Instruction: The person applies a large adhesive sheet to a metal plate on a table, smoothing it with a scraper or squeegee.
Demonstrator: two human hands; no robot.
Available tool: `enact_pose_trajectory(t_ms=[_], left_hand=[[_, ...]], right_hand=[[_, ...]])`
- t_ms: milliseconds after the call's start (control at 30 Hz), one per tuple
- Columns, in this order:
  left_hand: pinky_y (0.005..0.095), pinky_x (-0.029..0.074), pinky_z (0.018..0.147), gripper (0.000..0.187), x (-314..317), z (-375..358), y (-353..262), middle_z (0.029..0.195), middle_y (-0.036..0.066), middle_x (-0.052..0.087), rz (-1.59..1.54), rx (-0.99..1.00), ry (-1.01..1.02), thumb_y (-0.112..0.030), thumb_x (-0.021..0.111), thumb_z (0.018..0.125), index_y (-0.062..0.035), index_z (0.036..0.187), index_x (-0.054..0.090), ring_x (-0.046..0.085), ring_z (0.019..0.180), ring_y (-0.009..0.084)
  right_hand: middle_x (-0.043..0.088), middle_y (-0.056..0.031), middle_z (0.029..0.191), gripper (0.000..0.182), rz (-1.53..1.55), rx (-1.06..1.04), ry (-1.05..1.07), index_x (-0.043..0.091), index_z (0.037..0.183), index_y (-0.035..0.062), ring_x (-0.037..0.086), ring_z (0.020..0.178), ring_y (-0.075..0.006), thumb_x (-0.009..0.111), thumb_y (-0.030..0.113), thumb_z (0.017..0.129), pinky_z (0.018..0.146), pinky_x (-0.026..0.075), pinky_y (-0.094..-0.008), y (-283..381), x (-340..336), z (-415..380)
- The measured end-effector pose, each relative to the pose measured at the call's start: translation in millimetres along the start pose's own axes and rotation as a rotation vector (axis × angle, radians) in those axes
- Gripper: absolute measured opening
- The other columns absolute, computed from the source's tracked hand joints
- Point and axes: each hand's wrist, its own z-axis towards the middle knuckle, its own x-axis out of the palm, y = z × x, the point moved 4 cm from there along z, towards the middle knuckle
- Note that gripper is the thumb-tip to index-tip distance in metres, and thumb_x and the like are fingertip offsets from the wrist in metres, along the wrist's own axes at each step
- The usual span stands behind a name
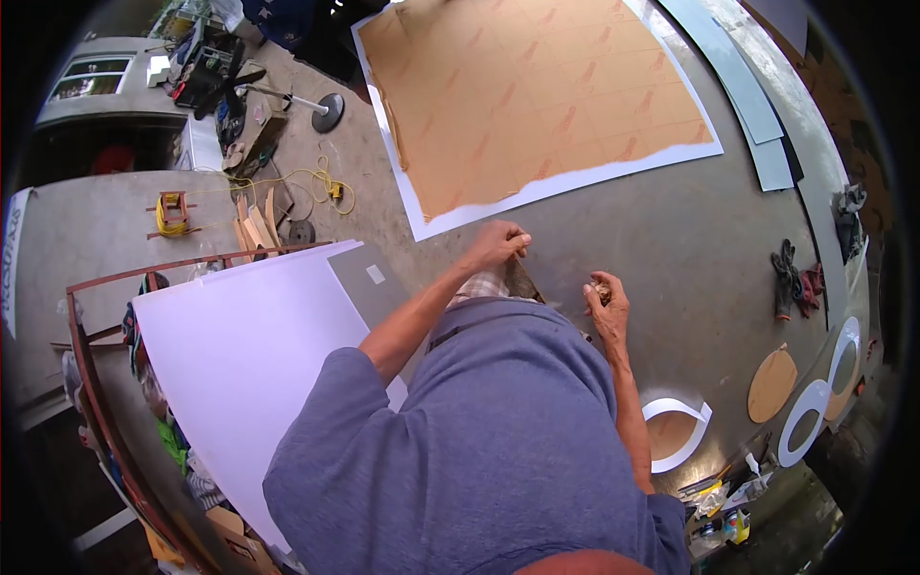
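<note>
My left hand (500, 243) is closed at the near edge of the grey metal table (565, 230), its fingers curled together; whatever it holds, if anything, is too small to name. To the right, my right hand (608, 299) has its fingers curled round a small crumpled brownish thing (601, 289) that I cannot make out. Beyond both hands lies a large sheet covered in brown paper (527, 96), with a white border and a ragged paper edge.
White rings (803, 423), a brown disc (772, 383), a curved white strip (704, 422) and dark gloves (786, 280) lie at the right. Grey-blue strips (733, 77) are at the far right. A large white sheet (244, 355) stands left, beside a rusty frame (88, 383).
</note>
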Motion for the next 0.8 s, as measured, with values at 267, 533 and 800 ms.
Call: enact_pose_trajectory(t_ms=[267,533,800], left_hand=[[0.0255,0.05,0.054,0.034,-90.1,-12.4,69.9,0.079,0.008,0.073,-0.336,-0.039,-0.335,-0.03,0.063,0.1,0.0022,0.1,0.073,0.063,0.065,0.0096],[0.0237,0.045,0.051,0.028,-175.0,5.2,126.1,0.073,0.002,0.064,-0.542,-0.007,-0.62,-0.026,0.063,0.102,0.001,0.101,0.071,0.053,0.058,0.0078],[0.0247,0.044,0.055,0.028,-252.4,31.3,165.3,0.081,0.003,0.066,-0.355,0.09,-0.861,-0.024,0.065,0.099,0.0033,0.104,0.069,0.057,0.068,0.0093]], right_hand=[[0.067,-0.0023,0.075,0.022,-0.07,0.095,-0.072,0.068,0.106,0.0002,0.059,0.061,-0.0078,0.063,0.021,0.102,0.054,0.048,-0.0249,-31.4,-26.7,9.2],[0.066,-0.0029,0.07,0.022,-0.081,0.123,-0.189,0.068,0.105,-0.001,0.06,0.06,-0.0078,0.062,0.019,0.101,0.053,0.048,-0.0268,-16.8,30.3,17.3],[0.061,-0.0015,0.067,0.029,-0.07,0.105,-0.281,0.067,0.105,0.0009,0.055,0.058,-0.0073,0.058,0.028,0.104,0.054,0.044,-0.0264,34.2,129.0,44.2]])
